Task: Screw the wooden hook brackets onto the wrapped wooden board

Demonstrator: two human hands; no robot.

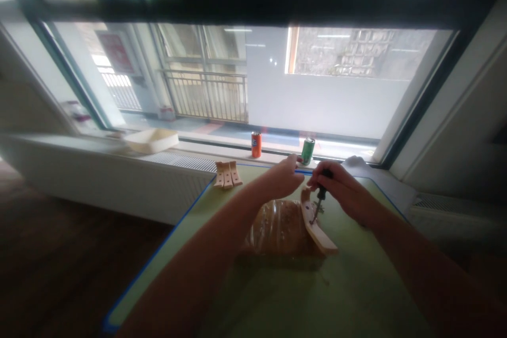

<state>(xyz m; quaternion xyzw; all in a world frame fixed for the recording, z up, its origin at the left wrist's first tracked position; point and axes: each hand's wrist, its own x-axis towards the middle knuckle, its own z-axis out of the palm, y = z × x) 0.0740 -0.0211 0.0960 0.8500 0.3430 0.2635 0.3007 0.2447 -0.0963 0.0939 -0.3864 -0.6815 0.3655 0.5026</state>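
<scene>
My right hand is closed around a screwdriver with a black handle. Its shaft slants down to a hole in a curved pale wooden piece. That piece leans against the side of a brown block wrapped in shiny clear film. My left hand hovers just beyond the block, near the upper end of the wooden piece, thumb and fingers apart and nothing visible in it. Some small metal bits, perhaps screws, lie beside the screwdriver shaft, too blurred to make out.
Several similar curved wooden pieces lie together at the table's far left corner. On the sill stand an orange can and a green can. A cream tray sits further left, above a white radiator. The green table has a blue edge.
</scene>
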